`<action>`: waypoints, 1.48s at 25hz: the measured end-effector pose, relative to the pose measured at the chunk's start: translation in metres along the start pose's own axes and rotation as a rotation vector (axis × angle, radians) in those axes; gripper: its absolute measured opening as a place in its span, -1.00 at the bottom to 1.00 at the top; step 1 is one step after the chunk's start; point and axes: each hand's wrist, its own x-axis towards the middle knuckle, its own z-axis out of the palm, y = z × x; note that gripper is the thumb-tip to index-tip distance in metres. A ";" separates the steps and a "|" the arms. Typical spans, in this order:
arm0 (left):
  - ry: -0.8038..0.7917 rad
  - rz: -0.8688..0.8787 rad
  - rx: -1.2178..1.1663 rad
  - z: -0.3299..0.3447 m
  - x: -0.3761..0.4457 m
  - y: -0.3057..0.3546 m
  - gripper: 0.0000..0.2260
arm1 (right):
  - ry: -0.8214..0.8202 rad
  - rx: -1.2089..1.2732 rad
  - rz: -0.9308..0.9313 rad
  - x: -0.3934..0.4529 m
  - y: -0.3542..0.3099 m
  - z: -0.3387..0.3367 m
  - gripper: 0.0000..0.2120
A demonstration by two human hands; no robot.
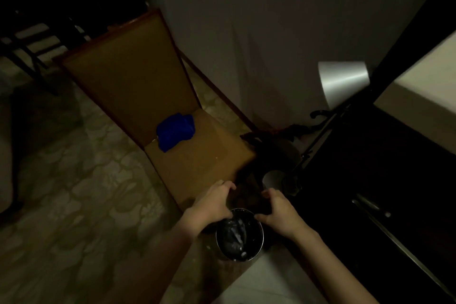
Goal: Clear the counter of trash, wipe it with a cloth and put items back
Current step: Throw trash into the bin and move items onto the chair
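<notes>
Two hands over the small metal trash bin (239,234) on the floor: our left hand (214,202) and right hand (280,211) both have fingers curled around something dark above the rim, too dim to identify, so we can't tell if it's a real grip. Blue cloth (175,132) sits on the chair (158,106) seat, well apart from the hands. Risk as we judge it: poor light plus a narrow bin mouth, so a loose hold could drop trash onto the floor or tip the bin.
</notes>
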 end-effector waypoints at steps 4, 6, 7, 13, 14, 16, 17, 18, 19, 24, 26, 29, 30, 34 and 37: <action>0.042 0.069 0.154 -0.057 -0.041 0.031 -0.39 | 0.008 -0.169 -0.069 -0.043 -0.044 -0.059 -0.38; 0.042 0.092 0.245 -0.082 -0.060 0.048 -0.41 | -0.008 -0.247 -0.079 -0.071 -0.064 -0.088 -0.40; 0.044 0.104 0.286 -0.094 -0.070 0.057 -0.41 | 0.007 -0.275 -0.086 -0.087 -0.073 -0.102 -0.40; 0.137 0.302 0.445 -0.158 -0.123 0.138 -0.39 | 0.214 -0.342 -0.103 -0.188 -0.104 -0.186 -0.46; 0.157 0.348 0.462 -0.163 -0.128 0.155 -0.39 | 0.244 -0.355 -0.098 -0.203 -0.103 -0.195 -0.48; 0.180 0.441 0.483 -0.168 -0.135 0.191 -0.39 | 0.303 -0.370 -0.071 -0.232 -0.094 -0.212 -0.48; 0.180 0.479 0.491 -0.168 -0.139 0.209 -0.39 | 0.328 -0.369 -0.054 -0.245 -0.088 -0.219 -0.47; 0.181 0.516 0.500 -0.166 -0.142 0.229 -0.39 | 0.352 -0.364 -0.036 -0.259 -0.079 -0.227 -0.46; 0.181 0.549 0.503 -0.165 -0.143 0.247 -0.39 | 0.369 -0.357 -0.020 -0.270 -0.071 -0.235 -0.46; 0.159 0.658 0.510 -0.155 -0.134 0.336 -0.45 | 0.421 -0.301 0.071 -0.310 -0.017 -0.281 -0.50; 0.142 0.670 0.511 -0.149 -0.126 0.371 -0.45 | 0.423 -0.269 0.105 -0.320 0.008 -0.300 -0.51; 0.166 0.681 0.506 -0.145 -0.115 0.417 -0.48 | 0.434 -0.267 0.131 -0.330 0.044 -0.333 -0.52; 0.184 0.677 0.488 -0.145 -0.113 0.428 -0.49 | 0.439 -0.275 0.139 -0.331 0.052 -0.343 -0.51; 0.231 0.650 0.461 -0.146 -0.100 0.454 -0.50 | 0.477 -0.277 0.173 -0.325 0.079 -0.374 -0.52; 0.224 0.624 0.441 -0.150 -0.089 0.464 -0.53 | 0.472 -0.260 0.187 -0.312 0.089 -0.384 -0.55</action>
